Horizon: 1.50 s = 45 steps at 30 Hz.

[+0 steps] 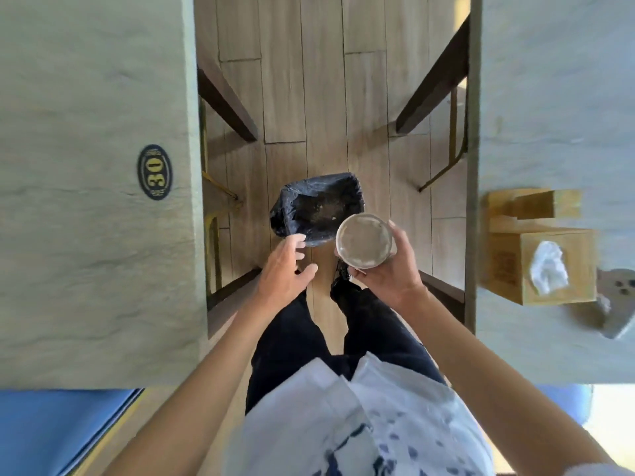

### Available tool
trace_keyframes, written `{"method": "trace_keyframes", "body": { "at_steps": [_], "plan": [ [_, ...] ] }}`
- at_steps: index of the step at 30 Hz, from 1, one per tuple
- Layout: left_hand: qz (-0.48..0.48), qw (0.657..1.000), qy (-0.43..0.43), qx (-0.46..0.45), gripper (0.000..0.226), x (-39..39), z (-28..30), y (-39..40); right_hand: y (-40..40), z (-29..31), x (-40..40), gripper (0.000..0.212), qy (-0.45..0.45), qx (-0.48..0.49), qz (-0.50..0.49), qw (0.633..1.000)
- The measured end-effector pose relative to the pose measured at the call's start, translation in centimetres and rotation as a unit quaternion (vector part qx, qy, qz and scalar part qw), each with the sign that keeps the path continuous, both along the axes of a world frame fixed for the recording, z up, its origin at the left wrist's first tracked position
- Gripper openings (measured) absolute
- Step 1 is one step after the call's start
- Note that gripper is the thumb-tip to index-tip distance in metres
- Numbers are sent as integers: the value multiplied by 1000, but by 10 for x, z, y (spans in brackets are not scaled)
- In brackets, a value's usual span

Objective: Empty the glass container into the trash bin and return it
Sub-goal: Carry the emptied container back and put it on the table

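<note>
glass container [364, 240] in right hand [388, 273] grip

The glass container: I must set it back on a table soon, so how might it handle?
The glass container looks rigid and smooth, so probably slippery and breakable if dropped. Round-walled, it could roll if laid sideways. The right hand alone holds it, suggesting modest weight.

wood plank floor [323, 80] has the trash bin [316, 207] with a black liner sitting on it between two tables, right table [549, 97] holds a wooden tissue box [539, 262], left table [86, 201] has a 30 sticker [154, 172]
</note>
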<state>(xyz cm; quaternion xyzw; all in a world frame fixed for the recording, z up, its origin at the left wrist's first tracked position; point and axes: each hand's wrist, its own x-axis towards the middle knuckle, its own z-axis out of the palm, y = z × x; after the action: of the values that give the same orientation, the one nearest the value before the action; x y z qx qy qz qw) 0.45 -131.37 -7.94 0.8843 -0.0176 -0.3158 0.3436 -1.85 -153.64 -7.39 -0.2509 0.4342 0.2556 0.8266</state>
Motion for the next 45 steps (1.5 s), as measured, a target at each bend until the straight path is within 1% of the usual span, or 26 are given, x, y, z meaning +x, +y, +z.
{"method": "trace_keyframes", "body": {
  "at_steps": [2,4,8,11,13,16,21,27,31,35,39,42,45],
  "plan": [
    [-16,999,-32,-12,71,-11,26,-4,0,18,-8,53,-15,-6,27,1000],
    [-24,998,-60,-26,81,-21,48,-9,-1,34,-14,51,-28,-14,57,998],
    [-43,994,-96,-35,99,-39,79,-16,4,59,-22,54,-38,-32,99,994],
    [-29,990,-128,-44,108,-54,93,-12,13,78,-29,57,-66,-42,140,987],
    [-5,987,-148,-55,108,-66,101,-5,24,91,-35,61,-90,-48,179,978],
    [36,981,-174,-73,111,-86,110,13,47,106,-47,61,-114,-72,242,961],
    [86,972,-209,-58,111,-135,122,63,100,117,-78,64,-149,-113,321,929],
    [157,958,-236,-33,114,-211,131,126,175,131,-130,57,-188,-143,379,895],
    [217,945,-245,-28,114,-266,135,161,222,137,-166,56,-190,-157,400,883],
    [273,928,-249,-41,111,-316,139,190,262,140,-201,54,-187,-164,434,866],
    [315,916,-244,-42,110,-357,142,219,299,143,-227,42,-197,-149,463,851],
    [350,906,-234,-37,112,-377,144,242,326,149,-237,39,-221,-143,499,826],
    [385,890,-243,-24,109,-390,146,263,352,150,-237,37,-257,-147,522,800]
  ]
}}
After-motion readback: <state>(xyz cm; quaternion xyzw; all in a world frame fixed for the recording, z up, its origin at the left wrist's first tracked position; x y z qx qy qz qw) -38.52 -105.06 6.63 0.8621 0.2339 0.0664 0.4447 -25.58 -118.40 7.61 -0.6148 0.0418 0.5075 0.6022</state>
